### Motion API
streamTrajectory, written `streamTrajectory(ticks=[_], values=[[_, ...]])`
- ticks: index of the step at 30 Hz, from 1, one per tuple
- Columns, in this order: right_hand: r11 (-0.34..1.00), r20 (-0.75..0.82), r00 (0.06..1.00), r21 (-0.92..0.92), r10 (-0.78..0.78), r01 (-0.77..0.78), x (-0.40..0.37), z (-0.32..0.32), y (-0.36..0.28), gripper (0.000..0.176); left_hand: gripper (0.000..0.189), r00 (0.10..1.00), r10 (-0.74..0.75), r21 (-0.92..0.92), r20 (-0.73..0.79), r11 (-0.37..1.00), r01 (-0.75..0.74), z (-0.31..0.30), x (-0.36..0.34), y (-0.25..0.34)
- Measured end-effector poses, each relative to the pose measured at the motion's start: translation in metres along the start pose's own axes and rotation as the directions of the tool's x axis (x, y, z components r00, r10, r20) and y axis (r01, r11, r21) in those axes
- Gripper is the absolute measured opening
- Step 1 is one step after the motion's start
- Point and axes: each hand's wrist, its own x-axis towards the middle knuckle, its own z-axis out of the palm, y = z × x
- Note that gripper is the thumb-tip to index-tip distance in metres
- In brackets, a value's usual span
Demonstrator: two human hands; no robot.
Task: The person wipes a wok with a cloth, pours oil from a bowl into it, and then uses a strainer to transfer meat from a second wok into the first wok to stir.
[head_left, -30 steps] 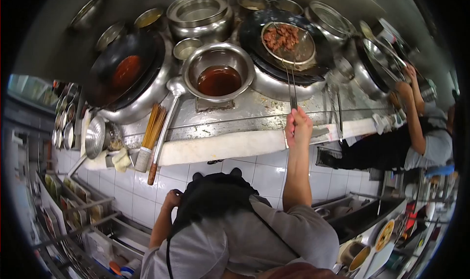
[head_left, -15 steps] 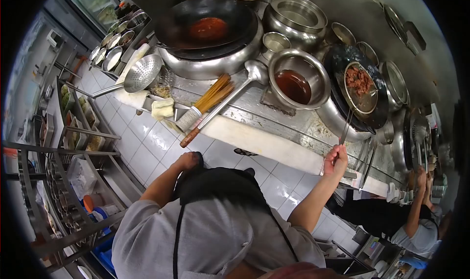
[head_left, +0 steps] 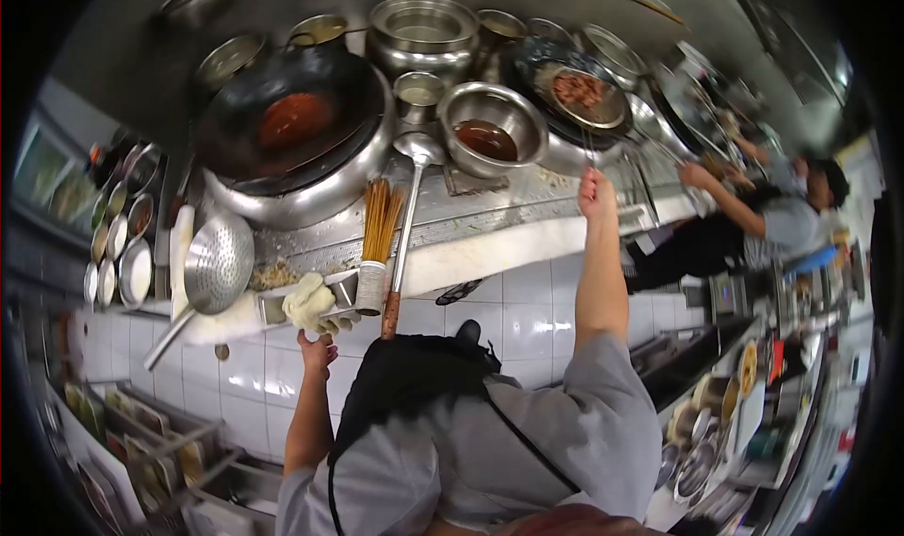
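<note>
Just right of the steel bowl (head_left: 521,122) of brown liquid, a round wire strainer (head_left: 607,112) sits over the mouth of a black wok (head_left: 527,64), with a heap of reddish-brown meat pieces (head_left: 576,90) in it. The right hand (head_left: 595,195) is closed around the strainer's handle, below and to the right of the bowl. The left hand (head_left: 317,352) is down and well to the left of the bowl, loosely open beneath a crumpled pale cloth (head_left: 309,301) at the bench's near edge; from this angle I can't quite tell whether the fingertips touch it. Left of the bowl, a long-handled ladle (head_left: 417,147) lies with its cup close by and its wooden grip reaching over the edge of the bench (head_left: 330,227). Beside that ladle, on the side away from the bowl, is a bundled bamboo brush (head_left: 380,230), bristles pointing away from the person. Farther left are a perforated skimmer (head_left: 218,263) and, behind it, a large wok (head_left: 221,127) holding red sauce (head_left: 297,119). Well to the right of the bowl, a co-worker (head_left: 782,221) reaches toward the far end of the bench.
</note>
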Motion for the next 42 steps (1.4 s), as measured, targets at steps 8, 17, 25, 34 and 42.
streamTrajectory(ticks=[8, 17, 25, 34, 42], values=[[0.980, -0.001, 0.999, 0.195, 0.040, -0.039, -0.030, 0.023, 0.018, 0.010, 0.030, 0.953, 0.008, 0.156, 0.304, 0.986, -0.057, -0.025, 0.010, 0.017], [0.972, 0.039, 0.999, 0.232, 0.030, -0.038, -0.023, 0.011, 0.029, 0.018, 0.036, 0.917, 0.307, 0.212, 0.256, 0.907, -0.363, -0.044, -0.013, -0.034], [0.977, 0.064, 0.996, 0.201, 0.057, -0.069, -0.022, 0.000, 0.021, 0.016, 0.022, 0.979, 0.145, 0.359, 0.146, 0.914, -0.189, -0.048, -0.008, -0.051], [0.985, 0.065, 0.997, 0.166, 0.045, -0.056, -0.022, -0.006, 0.016, 0.015, 0.016, 0.958, 0.245, 0.247, 0.151, 0.929, -0.277, -0.045, 0.004, -0.081], [0.981, 0.078, 0.995, 0.177, 0.062, -0.075, -0.022, -0.007, 0.017, 0.014, 0.013, 0.967, 0.197, 0.454, 0.161, 0.856, -0.249, -0.050, -0.012, -0.080]])
